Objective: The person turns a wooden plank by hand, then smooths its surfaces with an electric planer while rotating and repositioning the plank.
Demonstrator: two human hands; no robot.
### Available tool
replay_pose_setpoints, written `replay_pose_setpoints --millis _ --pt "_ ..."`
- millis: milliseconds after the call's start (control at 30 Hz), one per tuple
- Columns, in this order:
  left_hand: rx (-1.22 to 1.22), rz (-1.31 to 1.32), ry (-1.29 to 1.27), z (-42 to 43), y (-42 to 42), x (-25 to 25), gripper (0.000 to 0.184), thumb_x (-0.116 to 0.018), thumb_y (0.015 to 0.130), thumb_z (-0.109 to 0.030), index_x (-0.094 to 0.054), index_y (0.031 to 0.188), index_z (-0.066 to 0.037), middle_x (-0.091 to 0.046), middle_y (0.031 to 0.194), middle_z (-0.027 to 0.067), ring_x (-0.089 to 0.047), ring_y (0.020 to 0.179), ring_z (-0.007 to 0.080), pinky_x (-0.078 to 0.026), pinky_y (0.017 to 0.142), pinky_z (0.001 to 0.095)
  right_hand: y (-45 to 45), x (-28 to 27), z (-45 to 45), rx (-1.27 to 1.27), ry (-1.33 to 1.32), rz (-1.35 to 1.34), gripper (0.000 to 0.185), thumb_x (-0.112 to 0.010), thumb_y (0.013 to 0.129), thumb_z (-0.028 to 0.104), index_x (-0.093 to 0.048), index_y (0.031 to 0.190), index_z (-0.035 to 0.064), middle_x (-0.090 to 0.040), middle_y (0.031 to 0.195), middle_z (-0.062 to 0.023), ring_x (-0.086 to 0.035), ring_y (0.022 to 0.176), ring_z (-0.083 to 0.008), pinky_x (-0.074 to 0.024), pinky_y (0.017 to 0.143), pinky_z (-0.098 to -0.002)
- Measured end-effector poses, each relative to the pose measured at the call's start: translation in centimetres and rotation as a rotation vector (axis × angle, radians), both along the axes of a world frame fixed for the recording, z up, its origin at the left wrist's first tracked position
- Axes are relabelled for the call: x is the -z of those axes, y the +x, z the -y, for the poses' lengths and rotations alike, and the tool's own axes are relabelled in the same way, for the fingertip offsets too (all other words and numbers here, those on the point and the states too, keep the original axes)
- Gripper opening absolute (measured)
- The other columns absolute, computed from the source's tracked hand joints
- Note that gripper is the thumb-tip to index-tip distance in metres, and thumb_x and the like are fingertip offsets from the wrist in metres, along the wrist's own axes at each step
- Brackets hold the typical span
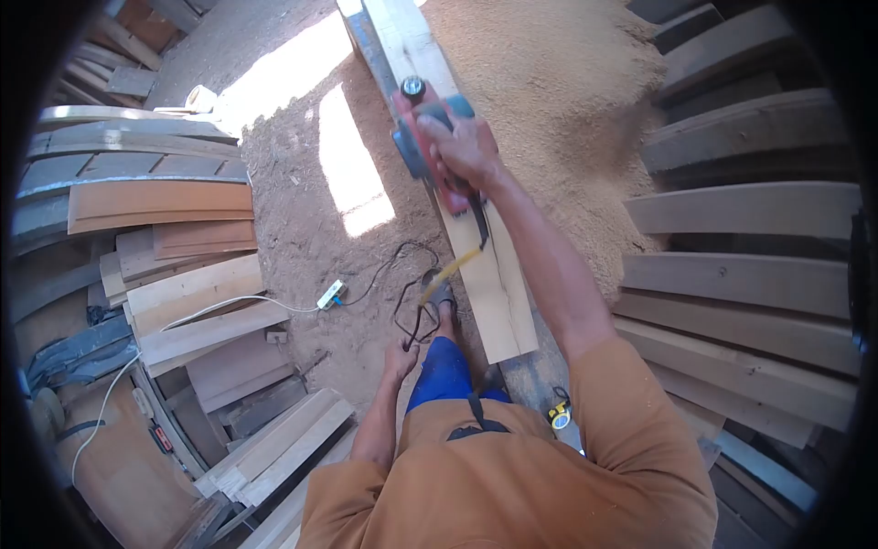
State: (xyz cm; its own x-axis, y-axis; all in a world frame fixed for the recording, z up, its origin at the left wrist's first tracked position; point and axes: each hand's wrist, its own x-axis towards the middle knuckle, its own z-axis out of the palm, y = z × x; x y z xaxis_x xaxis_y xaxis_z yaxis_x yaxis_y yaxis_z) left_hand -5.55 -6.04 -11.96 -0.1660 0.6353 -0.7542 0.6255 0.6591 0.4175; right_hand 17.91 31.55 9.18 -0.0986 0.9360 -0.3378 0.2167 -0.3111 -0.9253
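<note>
My right hand (pixel 469 151) is wrapped round the handle of a red electric planer (pixel 408 108) with a dark round knob at its front. The planer rests on a long pale wooden board (pixel 496 306), which stretches away from me and has a dark crack along its near part. From the planer's rear, a power cord (pixel 482 226), partly wrapped in yellow, hangs towards my left side. My left hand (pixel 400 360) is low beside my leg, its fingers closed on a dark loop of that cord. A bench (pixel 541 382) supports the board.
Stacked planks (pixel 206 297) line the left side, and more boards (pixel 750 279) fill the right. Sawdust (pixel 558 82) is heaped beyond the board. On the ground lies a white power strip (pixel 331 294) with trailing cords. A yellow tape measure (pixel 560 416) sits near my right hip.
</note>
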Motion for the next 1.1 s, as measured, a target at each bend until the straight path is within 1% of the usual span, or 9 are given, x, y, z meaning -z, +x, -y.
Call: replay_pose_setpoints --millis 167,267,467,567,700,733,833,967,1100 --pt "0.131 -0.034 -0.076 7.3 0.3 2.2 0.02 -0.072 0.083 -0.021 -0.071 0.09 -0.002 -0.075 0.084 0.0201 -0.072 0.081 0.0323 -0.056 0.077 0.0442 5.1 3.5 19.6 -0.089 0.119 0.147 0.057 -0.06 0.1 0.047 -0.06 0.13 -0.0023 -0.064 0.072 -0.0081 -0.065 0.067 -0.0179 -0.0537 0.066 -0.0361" --pt "0.133 0.022 -0.117 11.5 0.6 2.9 0.018 -0.071 0.086 -0.018 -0.069 0.098 -0.005 -0.074 0.089 0.0174 -0.068 0.085 0.0255 -0.054 0.079 0.0401 8.8 0.7 33.5 -0.208 0.011 0.071 0.083 -0.064 0.099 0.04 -0.033 0.161 -0.0049 -0.062 0.142 -0.0276 -0.06 0.133 -0.0367 -0.0447 0.114 -0.0432" --pt "0.173 0.032 0.068 13.8 1.8 4.6 0.022 -0.073 0.084 -0.02 -0.073 0.097 -0.002 -0.075 0.088 0.0243 -0.074 0.089 0.0358 -0.056 0.082 0.0456 10.4 0.8 45.5 -0.146 -0.136 0.12 0.062 -0.065 0.098 0.044 -0.057 0.134 -0.0046 -0.067 0.118 -0.0247 -0.068 0.111 -0.0361 -0.0524 0.096 -0.0469" --pt "0.039 -0.016 0.075 11.4 2.6 2.6 0.032 -0.079 0.086 -0.027 -0.071 0.098 0.002 -0.074 0.091 0.0287 -0.073 0.091 0.0399 -0.056 0.083 0.0469 8.2 1.2 39.9 -0.057 -0.08 0.103 0.061 -0.067 0.096 0.045 -0.061 0.128 -0.0063 -0.068 0.118 -0.031 -0.068 0.111 -0.0448 -0.0525 0.096 -0.0475" --pt "-0.522 -0.377 0.206 6.3 2.4 9.5 0.045 -0.079 0.092 -0.04 -0.069 0.096 0.004 -0.071 0.087 0.028 -0.072 0.09 0.0379 -0.054 0.079 0.0475 4.6 0.8 27.2 -0.021 -0.051 0.037 0.063 -0.066 0.098 0.047 -0.06 0.129 -0.0074 -0.07 0.111 -0.0296 -0.07 0.107 -0.0415 -0.0535 0.095 -0.0458" --pt "-0.733 -0.147 0.192 3.1 3.1 7.1 0.042 -0.069 0.101 -0.042 -0.061 0.087 -0.003 -0.053 0.067 0.0049 -0.06 0.064 0.0196 -0.04 0.052 0.0414 3.8 0.4 23.6 -0.019 -0.025 0.049 0.063 -0.065 0.098 0.047 -0.06 0.13 -0.0075 -0.071 0.111 -0.0292 -0.07 0.106 -0.0406 -0.0536 0.095 -0.0455" --pt "-1.099 0.423 0.197 -4.3 4.8 9.5 0.041 -0.057 0.108 -0.043 -0.059 0.094 -0.005 -0.05 0.074 0.0043 -0.057 0.069 0.019 -0.036 0.056 0.0382 1.3 0.9 13.2 0.0 0.077 0.045 0.064 -0.064 0.1 0.048 -0.06 0.131 -0.0071 -0.073 0.102 -0.0249 -0.072 0.097 -0.0352 -0.0555 0.088 -0.0439" --pt "-0.943 0.753 0.217 -15.3 10.0 5.3 0.04 -0.05 0.109 -0.039 -0.048 0.115 0.001 -0.047 0.101 0.0154 -0.051 0.095 0.0292 -0.035 0.078 0.0418 -1.5 1.7 0.2 0.023 0.149 0.022 0.049 -0.062 0.104 0.05 -0.067 0.103 0.0005 -0.064 0.068 -0.0036 -0.061 0.058 -0.0126 -0.0496 0.054 -0.0341" --pt "-0.563 0.58 0.498 -22.0 15.0 -0.4 0.049 -0.044 0.111 -0.035 -0.038 0.137 0.007 -0.044 0.128 0.0266 -0.046 0.121 0.0393 -0.033 0.101 0.0454 -3.8 1.7 -10.9 -0.012 0.108 0.044 0.061 -0.059 0.103 0.055 -0.067 0.114 -0.0047 -0.066 0.07 -0.0071 -0.065 0.061 -0.0164 -0.0528 0.058 -0.0354"
